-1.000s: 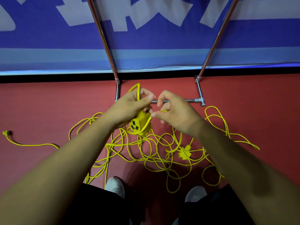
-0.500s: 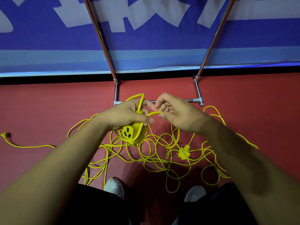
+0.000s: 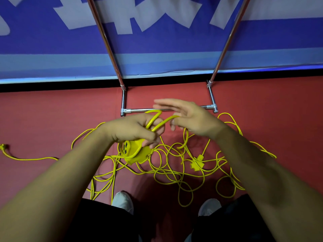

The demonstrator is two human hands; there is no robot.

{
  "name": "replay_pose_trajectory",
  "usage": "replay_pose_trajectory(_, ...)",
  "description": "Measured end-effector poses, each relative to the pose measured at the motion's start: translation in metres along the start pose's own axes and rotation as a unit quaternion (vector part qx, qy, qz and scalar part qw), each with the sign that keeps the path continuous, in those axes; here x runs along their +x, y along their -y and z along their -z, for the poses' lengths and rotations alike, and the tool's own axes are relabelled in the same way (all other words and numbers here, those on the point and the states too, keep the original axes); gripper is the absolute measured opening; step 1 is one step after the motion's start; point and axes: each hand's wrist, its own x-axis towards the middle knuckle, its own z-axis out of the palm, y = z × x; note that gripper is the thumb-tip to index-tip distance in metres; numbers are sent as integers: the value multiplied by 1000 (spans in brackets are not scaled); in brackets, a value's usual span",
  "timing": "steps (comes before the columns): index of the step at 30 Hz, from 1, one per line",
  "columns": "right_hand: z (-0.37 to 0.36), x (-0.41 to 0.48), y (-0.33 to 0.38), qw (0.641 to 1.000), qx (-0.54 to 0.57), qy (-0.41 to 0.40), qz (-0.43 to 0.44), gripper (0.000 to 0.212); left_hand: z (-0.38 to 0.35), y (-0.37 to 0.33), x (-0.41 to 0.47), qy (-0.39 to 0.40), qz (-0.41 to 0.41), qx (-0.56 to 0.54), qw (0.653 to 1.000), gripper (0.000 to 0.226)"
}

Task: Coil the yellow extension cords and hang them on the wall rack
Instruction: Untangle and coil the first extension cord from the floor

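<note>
Cord loops (image 3: 156, 116) stood out of the left grip (image 3: 138, 130), curled round them and the yellow socket block (image 3: 134, 151) at frame centre, slanting up-right toward the nearer right grip (image 3: 188, 117), fingers spread, with the loose tangle (image 3: 174, 172) lower down on the red floor (image 3: 52, 119).

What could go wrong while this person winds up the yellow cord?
The tangled cord on the floor may knot as it is pulled up. The right hand is open, so the loops gripped by the left hand against the socket block could spring loose. Strands lie near the shoes, a trip hazard.
</note>
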Motion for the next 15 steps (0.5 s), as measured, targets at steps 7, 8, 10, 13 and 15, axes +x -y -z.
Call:
replay_pose_trajectory(7,6,1,3,999,-11,-35,-13,12,5,-4,-6,-71,-46,-71,994,21)
replay_pose_trajectory(8,7,2,4,999,-21,-45,-9,14,5,-5,-6,-96,-53,-81,991,18)
replay_pose_trajectory(10,9,3,8,997,-48,-54,6,15,6,-7,-6,-133,-60,-82,986,11)
replay_pose_trajectory(13,7,4,10,996,-67,-49,19,10,6,-8,-3,-164,-48,-17,985,10)
replay_pose_trajectory(15,3,4,8,996,-74,-53,14,9,4,-7,0,-181,-36,16,983,8)
